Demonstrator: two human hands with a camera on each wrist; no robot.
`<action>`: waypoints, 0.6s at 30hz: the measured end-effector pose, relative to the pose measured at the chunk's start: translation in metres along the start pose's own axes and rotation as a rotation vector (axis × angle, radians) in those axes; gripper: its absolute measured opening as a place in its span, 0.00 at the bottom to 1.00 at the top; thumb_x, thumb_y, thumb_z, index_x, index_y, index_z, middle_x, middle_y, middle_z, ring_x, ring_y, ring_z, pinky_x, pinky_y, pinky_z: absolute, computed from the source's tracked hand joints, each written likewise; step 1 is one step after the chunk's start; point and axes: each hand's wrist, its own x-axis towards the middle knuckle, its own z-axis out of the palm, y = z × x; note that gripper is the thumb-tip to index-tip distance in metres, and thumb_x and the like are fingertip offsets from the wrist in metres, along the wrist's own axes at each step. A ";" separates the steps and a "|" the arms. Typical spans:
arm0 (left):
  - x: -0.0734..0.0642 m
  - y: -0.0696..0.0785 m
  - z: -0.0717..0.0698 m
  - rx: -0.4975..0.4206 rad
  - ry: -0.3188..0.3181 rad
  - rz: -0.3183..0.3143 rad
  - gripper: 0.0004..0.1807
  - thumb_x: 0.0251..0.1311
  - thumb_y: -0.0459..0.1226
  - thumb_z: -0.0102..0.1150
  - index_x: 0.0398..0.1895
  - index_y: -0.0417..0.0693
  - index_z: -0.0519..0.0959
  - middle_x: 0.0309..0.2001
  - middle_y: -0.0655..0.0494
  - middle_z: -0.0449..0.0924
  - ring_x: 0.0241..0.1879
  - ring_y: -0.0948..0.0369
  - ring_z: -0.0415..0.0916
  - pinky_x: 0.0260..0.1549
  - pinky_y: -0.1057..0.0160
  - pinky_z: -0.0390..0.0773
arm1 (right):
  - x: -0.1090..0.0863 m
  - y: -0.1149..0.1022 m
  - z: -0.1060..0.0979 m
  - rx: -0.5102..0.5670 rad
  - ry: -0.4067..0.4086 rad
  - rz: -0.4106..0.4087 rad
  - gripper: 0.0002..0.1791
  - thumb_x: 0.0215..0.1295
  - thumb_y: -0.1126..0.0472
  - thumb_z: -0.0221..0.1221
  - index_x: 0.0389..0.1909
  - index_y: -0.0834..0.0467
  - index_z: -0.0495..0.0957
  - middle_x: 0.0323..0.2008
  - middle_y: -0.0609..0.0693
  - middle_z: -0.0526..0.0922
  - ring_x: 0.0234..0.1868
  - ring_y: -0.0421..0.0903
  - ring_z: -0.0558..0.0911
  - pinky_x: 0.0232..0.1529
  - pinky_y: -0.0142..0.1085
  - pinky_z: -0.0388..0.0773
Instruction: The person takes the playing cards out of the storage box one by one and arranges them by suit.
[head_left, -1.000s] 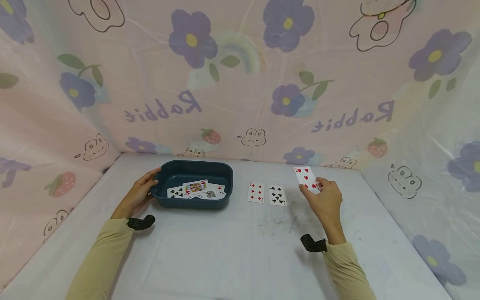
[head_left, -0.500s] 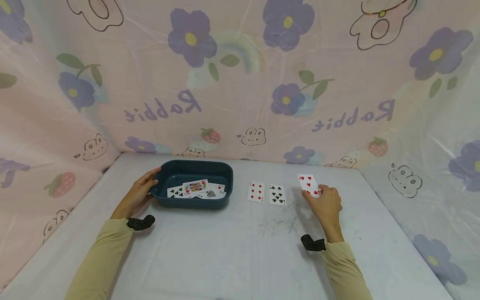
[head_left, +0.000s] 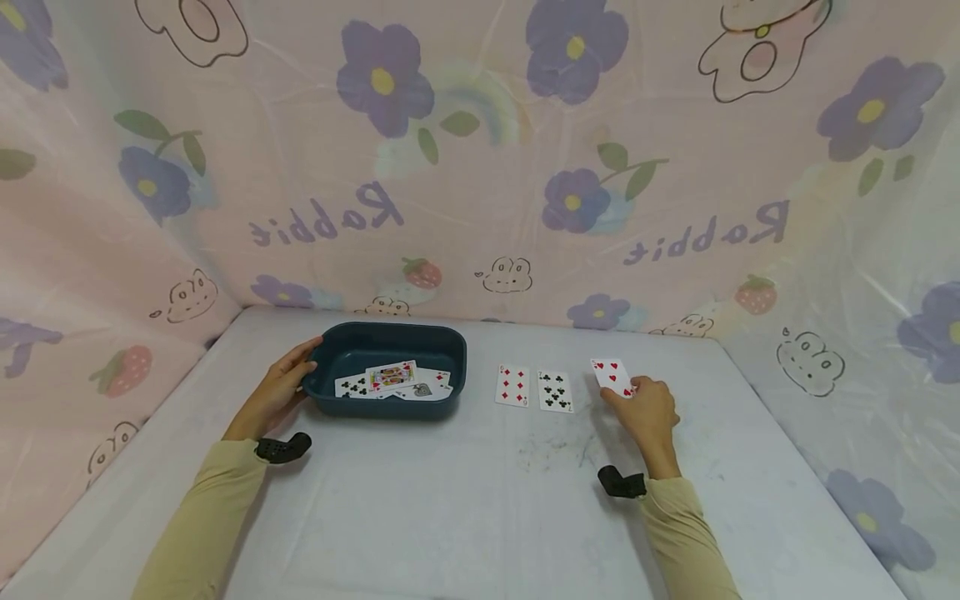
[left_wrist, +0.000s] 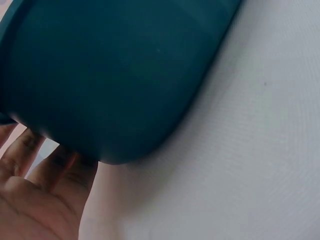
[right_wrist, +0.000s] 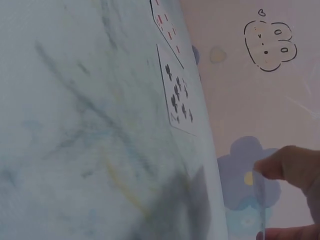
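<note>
In the head view my left hand (head_left: 277,385) holds the left end of a dark teal plastic bin (head_left: 390,408). The left wrist view shows those fingers (left_wrist: 65,167) against the bin's outer wall (left_wrist: 115,90). Out to the right, my right hand (head_left: 643,414) pinches a hearts playing card (head_left: 611,375) between thumb and fingers, face up over the table. From the right wrist this card appears almost edge-on. Left of it lie a seven of clubs (head_left: 555,392) and a six of diamonds (head_left: 512,387), side by side and face up.
Several loose cards, among them a king (head_left: 392,375), overlap inside the bin. A white cloth (head_left: 420,500) with dark smudges covers the table. Patterned curtain (head_left: 480,167) rises behind the table and along both sides.
My right hand has come down and slightly nearer with the hearts card, toward the row of cards. The left hand and the bin have stayed in place.
</note>
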 end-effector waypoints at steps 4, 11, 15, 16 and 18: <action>-0.001 0.001 0.000 -0.001 -0.002 0.002 0.29 0.77 0.36 0.35 0.78 0.47 0.45 0.77 0.48 0.31 0.72 0.45 0.40 0.64 0.40 0.50 | 0.001 0.001 0.003 -0.024 -0.055 0.012 0.37 0.57 0.47 0.63 0.54 0.75 0.72 0.49 0.73 0.74 0.49 0.67 0.73 0.44 0.65 0.64; -0.001 0.002 0.001 -0.004 -0.003 0.012 0.30 0.77 0.34 0.35 0.78 0.46 0.44 0.77 0.48 0.31 0.72 0.45 0.39 0.63 0.40 0.50 | 0.003 0.004 0.007 -0.073 -0.106 0.028 0.33 0.55 0.47 0.63 0.45 0.74 0.72 0.42 0.70 0.76 0.42 0.64 0.75 0.42 0.64 0.66; -0.001 0.001 0.001 -0.003 -0.001 0.011 0.29 0.77 0.34 0.34 0.78 0.46 0.44 0.77 0.48 0.31 0.72 0.45 0.40 0.63 0.40 0.51 | 0.006 0.007 0.011 -0.098 -0.125 0.035 0.31 0.53 0.47 0.64 0.41 0.72 0.72 0.38 0.68 0.76 0.38 0.61 0.75 0.42 0.63 0.66; -0.001 0.001 0.001 -0.003 0.000 0.010 0.29 0.77 0.34 0.34 0.78 0.46 0.44 0.77 0.48 0.31 0.72 0.45 0.40 0.63 0.40 0.51 | 0.007 0.007 0.012 -0.101 -0.131 0.036 0.31 0.53 0.47 0.64 0.40 0.72 0.72 0.38 0.68 0.76 0.38 0.60 0.75 0.42 0.64 0.66; -0.001 0.000 0.001 -0.005 0.002 0.006 0.29 0.77 0.35 0.34 0.78 0.47 0.44 0.77 0.48 0.31 0.72 0.44 0.40 0.64 0.40 0.51 | 0.009 0.009 0.015 -0.110 -0.144 0.038 0.31 0.53 0.46 0.64 0.40 0.72 0.73 0.39 0.68 0.77 0.39 0.61 0.75 0.42 0.64 0.66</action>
